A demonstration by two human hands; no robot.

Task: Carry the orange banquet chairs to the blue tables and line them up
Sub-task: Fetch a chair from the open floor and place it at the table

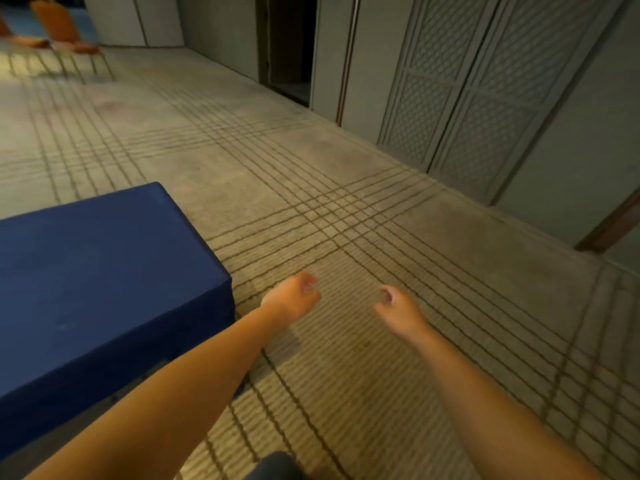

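**Both hands empty beside the blue bench**

Your fingers (309,284) are loosely curled on both hands and hold nothing. Your left hand (294,296) hangs over the carpet (346,393) just beside the corner of the blue bench (104,271). Your right hand (398,306) is farther out from the bench, apart from the left. The orange chairs (62,26) stand well beyond the bench's far end, blurred, on the same carpet.
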